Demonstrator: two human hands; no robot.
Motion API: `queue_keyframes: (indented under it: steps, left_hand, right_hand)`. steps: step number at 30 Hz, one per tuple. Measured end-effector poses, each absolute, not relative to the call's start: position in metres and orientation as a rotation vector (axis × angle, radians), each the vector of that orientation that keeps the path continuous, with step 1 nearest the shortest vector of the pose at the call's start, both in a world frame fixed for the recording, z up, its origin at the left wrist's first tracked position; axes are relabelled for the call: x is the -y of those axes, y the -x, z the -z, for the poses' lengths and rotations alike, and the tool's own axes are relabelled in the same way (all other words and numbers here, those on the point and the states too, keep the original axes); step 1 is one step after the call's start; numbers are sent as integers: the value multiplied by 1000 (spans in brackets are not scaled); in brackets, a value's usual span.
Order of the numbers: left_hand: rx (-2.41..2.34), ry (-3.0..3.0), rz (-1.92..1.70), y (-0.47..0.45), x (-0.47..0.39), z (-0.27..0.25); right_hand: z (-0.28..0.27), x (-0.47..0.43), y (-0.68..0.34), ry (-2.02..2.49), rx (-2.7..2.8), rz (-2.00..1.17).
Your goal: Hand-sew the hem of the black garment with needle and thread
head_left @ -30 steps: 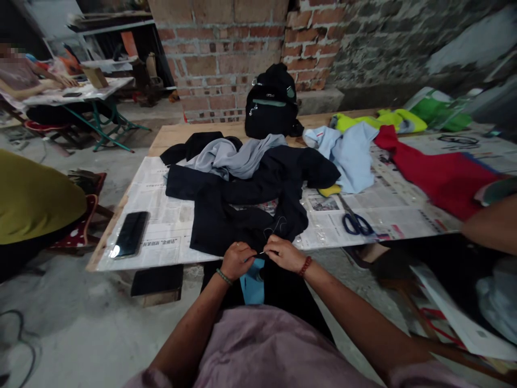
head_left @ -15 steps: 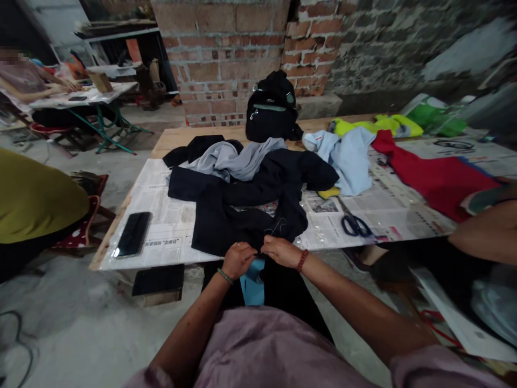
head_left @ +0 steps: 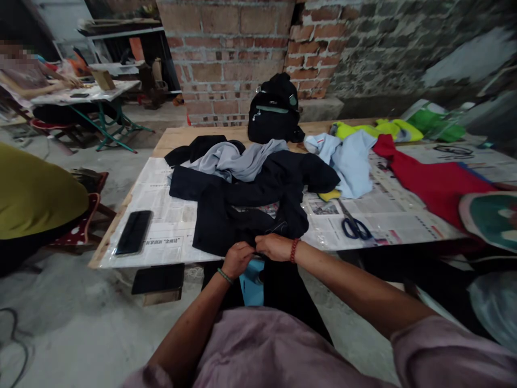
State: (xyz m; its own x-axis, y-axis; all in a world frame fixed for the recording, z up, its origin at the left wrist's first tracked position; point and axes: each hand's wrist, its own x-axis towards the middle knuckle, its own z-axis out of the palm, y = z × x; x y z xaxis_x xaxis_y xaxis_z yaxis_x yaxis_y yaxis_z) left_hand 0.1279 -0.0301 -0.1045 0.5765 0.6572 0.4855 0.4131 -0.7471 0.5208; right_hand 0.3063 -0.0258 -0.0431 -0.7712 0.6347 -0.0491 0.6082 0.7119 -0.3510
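Observation:
Dark navy garments [head_left: 214,223] are heaped on the newspaper-covered table [head_left: 161,221], one edge reaching the table's front edge. There my left hand [head_left: 237,260] pinches the edge of the dark cloth. My right hand [head_left: 273,248] is closed close beside it, its fingertips nearly touching the left ones. Whether a needle or another small thing is between the right fingers I cannot make out. A thin pale thread [head_left: 283,223] lies on the dark cloth just beyond the right hand. Grey cloth [head_left: 242,161] rests on the heap behind.
Dark-handled scissors [head_left: 355,226] lie to the right, and a phone [head_left: 134,233] to the left. Behind stands a black backpack [head_left: 272,116]. Light blue cloth [head_left: 353,164] and red cloth [head_left: 428,175] cover the right side. A person in olive [head_left: 40,194] sits at the left.
My right hand has shifted slightly left, closer to my left hand, which stays on the cloth edge. At the far right, a neighbour's arm has moved out of view.

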Motion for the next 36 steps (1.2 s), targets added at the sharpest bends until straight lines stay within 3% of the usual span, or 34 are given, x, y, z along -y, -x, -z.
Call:
queue_keyframes:
  steps: [8,15,26,30,36]
  left_hand:
    - [-890,-2277,-988,-128,28,99]
    - [-912,-2247,-922,-128,28,91]
    - [-884,-2271,-914,-129,29,90]
    - [-884,-2283,-902,-129,30,88]
    - [-910,-2290,-898,-129,30,89]
  right_hand:
    - [47,28,-313,1091,2580,-690]
    - [49,29,-305,1451,1796,-1325]
    - [59,32,-298,1270,1108,-1750]
    - [59,31,-301,1320,1106,-1747]
    - [68,29,-293,1605,1352,-1474]
